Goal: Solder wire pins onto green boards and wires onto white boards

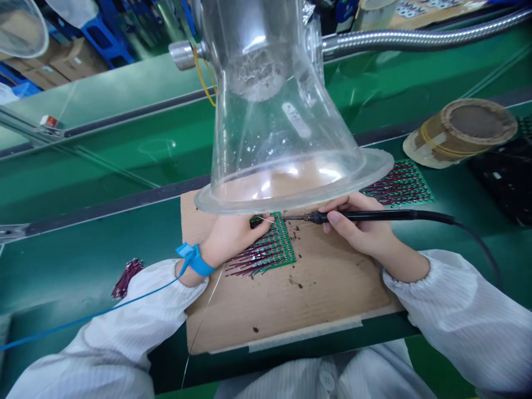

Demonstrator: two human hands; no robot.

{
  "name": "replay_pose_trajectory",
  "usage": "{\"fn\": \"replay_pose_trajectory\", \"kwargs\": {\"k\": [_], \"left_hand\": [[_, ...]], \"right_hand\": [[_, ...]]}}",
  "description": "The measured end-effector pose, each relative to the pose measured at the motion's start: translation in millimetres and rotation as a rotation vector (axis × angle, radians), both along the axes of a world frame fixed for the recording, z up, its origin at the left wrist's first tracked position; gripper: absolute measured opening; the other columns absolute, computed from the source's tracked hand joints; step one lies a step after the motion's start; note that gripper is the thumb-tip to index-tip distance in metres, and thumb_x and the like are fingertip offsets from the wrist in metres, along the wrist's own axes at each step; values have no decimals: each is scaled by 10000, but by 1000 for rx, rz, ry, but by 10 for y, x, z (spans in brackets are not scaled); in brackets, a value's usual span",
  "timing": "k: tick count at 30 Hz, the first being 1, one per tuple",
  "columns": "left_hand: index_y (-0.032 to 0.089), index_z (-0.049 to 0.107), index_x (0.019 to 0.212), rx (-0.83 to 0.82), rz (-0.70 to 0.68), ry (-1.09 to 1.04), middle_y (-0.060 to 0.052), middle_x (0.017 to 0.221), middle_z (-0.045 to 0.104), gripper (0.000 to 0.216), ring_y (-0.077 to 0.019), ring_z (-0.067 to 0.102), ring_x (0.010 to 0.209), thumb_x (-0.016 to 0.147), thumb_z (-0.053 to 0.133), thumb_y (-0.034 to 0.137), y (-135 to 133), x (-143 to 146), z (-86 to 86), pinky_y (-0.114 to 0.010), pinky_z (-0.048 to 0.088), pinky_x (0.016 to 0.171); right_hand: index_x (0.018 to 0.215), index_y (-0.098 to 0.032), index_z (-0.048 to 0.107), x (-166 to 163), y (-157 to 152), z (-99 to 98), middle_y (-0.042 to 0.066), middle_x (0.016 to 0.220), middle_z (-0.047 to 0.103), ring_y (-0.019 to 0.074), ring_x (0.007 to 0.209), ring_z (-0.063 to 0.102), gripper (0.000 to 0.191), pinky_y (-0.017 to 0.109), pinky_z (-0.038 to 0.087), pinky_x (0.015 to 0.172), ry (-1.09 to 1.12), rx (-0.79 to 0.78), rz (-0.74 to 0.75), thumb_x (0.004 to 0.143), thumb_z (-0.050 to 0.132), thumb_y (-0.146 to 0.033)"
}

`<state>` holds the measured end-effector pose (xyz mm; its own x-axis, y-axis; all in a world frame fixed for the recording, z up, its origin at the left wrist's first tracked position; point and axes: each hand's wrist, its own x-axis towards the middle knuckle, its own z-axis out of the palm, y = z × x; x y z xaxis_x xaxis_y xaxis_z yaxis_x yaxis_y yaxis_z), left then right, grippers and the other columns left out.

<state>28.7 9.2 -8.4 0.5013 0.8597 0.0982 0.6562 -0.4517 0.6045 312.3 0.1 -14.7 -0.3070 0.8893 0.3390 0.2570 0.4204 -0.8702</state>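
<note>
My right hand (361, 224) is closed around a black soldering iron (366, 215), its tip pointing left at the upper right edge of a green circuit board (286, 249). Rows of dark red wires (249, 259) run leftward from the board, which lies on a brown cardboard sheet (332, 293). Over the board's upper left part is my left hand (236, 235), wearing a blue wrist strap (195, 259). Its fingers pinch a thin strand of solder wire (205, 310), whose end reaches near the iron's tip. Part of the board is hidden beneath this hand.
A clear fume hood (286, 138) hangs low, just above both hands. Another wired board (403, 183) lies behind the right hand, near a taped cardboard roll (461, 133). A bundle of dark red wires (128, 278) rests at left. The iron's cable (477, 235) trails right.
</note>
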Motion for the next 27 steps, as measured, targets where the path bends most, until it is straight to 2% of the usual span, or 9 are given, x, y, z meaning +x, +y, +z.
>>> {"fn": "replay_pose_trajectory", "kwargs": {"k": [11, 15, 18, 23, 27], "left_hand": [[207, 619, 884, 8, 42, 42, -47, 1066, 707, 109, -211, 680, 983, 991, 620, 231, -29, 18, -11, -353, 530, 895], [206, 619, 892, 0, 41, 37, -44, 1060, 703, 104, -210, 678, 977, 992, 625, 233, -31, 18, -4, -360, 525, 896], [206, 617, 886, -1, 38, 25, -42, 1042, 697, 100, -210, 675, 979, 986, 628, 214, -25, 24, 1, -360, 524, 897], [207, 619, 878, -9, 29, 11, -42, 1052, 704, 101, -202, 678, 952, 978, 632, 211, -14, 29, 3, -357, 535, 887], [213, 627, 871, -9, 22, 10, -36, 1015, 713, 111, -198, 676, 916, 981, 627, 230, -5, 32, 7, -356, 547, 880]], "right_hand": [[947, -232, 667, 4, 3, -20, -2, 689, 697, 139, 557, 657, 62, 259, 491, 510, -28, -26, 14, 987, 645, -273], [935, -229, 663, 24, -10, -32, -9, 656, 684, 135, 519, 633, 77, 259, 450, 472, -71, -47, 13, 976, 657, -294], [921, -231, 670, 28, -11, -42, -3, 654, 690, 142, 524, 637, 116, 268, 456, 476, -60, -63, 5, 970, 671, -336], [916, -241, 658, 25, 3, -59, -9, 623, 675, 150, 520, 637, 247, 292, 495, 509, 114, -139, -72, 989, 644, -477], [898, -241, 661, 3, 14, -43, -9, 606, 671, 153, 507, 634, 308, 295, 485, 492, 77, -169, -78, 964, 662, -542]]}}
